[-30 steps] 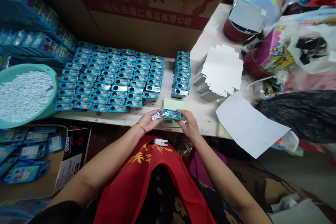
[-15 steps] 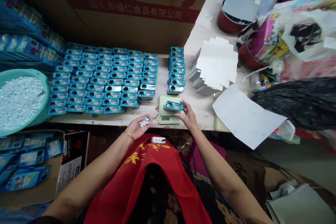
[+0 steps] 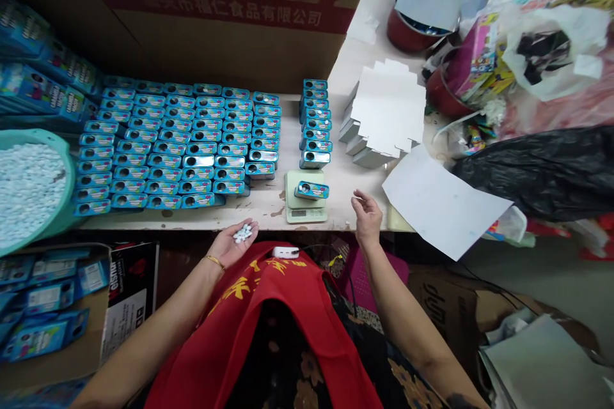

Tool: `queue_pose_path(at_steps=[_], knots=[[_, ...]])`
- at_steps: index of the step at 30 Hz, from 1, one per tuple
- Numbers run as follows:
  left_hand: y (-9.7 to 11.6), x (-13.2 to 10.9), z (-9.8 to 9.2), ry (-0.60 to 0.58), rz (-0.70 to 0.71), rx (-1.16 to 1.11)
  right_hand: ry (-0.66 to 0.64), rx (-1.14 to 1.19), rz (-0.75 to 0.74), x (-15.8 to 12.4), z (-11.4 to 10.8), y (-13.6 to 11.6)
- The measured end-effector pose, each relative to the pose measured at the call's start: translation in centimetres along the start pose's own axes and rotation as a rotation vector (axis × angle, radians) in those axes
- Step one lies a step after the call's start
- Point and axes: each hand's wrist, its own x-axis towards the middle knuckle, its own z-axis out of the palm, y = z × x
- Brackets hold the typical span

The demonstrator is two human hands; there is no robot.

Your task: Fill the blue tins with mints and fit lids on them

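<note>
One blue tin (image 3: 311, 190) sits on the pale green scale (image 3: 306, 212), which is parked right at the front edge of the surface (image 3: 343, 182). The right hand (image 3: 367, 218) hangs just to the right of the scale, not touching it. It holds nothing, with its fingers loosely curled and a bit apart. The left hand (image 3: 233, 244) is lower, in front of the surface edge, palm up and cupped around a small pile of white candies (image 3: 242, 233). There's a thin gold bracelet (image 3: 214, 261) on that wrist.

Left of the scale there's a big block of matching tins (image 3: 177, 140) laid out in neat rows, and straight behind the scale is a single column of tins (image 3: 314, 121). Way over on the left is a teal basin (image 3: 67, 208) heaped with the same white candies.

Right of the column is a stack of flat white card blanks (image 3: 386, 112). Nearer the front, a white sheet (image 3: 441, 204) hangs over the edge, with a black bag (image 3: 542, 172) beside it. A huge cardboard box (image 3: 215, 45) with red print stands along the back.

The person wears a red apron (image 3: 268, 326) with a little white gadget (image 3: 285, 252) at the top of it. Down at lower left is a carton (image 3: 71, 351) with blue packs in it.
</note>
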Motion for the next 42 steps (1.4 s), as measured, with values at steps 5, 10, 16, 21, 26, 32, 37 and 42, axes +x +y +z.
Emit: queue_pose_path(at_steps=[5,10,16,21,26,32,37,42], knots=[[-0.1,0.0,-0.2,0.0,0.01,-0.016,-0.179,-0.079,-0.124,0.1,1.2,-1.5],[-0.2,-0.1,-0.4,0.02,0.019,-0.031,-0.272,-0.287,-0.369,-0.2,2.4,-3.5],[-0.4,-0.4,-0.1,0.021,0.015,-0.023,-0.322,-0.517,-0.583,-0.1,5.2,-6.2],[-0.7,-0.6,1.2,-0.049,-0.015,-0.009,-0.492,-0.744,-0.708,0.8,7.6,-7.7],[-0.9,-1.2,3.3,-0.128,-0.032,0.015,-0.582,-0.905,-0.804,1.2,6.8,-8.3],[-1.8,-1.7,5.7,-0.256,-0.089,0.076,-0.653,-0.708,-0.816,-2.6,7.6,-9.4],[-2.7,-1.7,6.0,-0.315,-0.103,0.097,-0.794,-0.734,-0.867,-6.1,9.3,-9.4],[-2.7,-2.1,7.4,-0.315,-0.1,0.189,-0.566,-0.589,-0.775,-3.2,7.7,-8.6]])
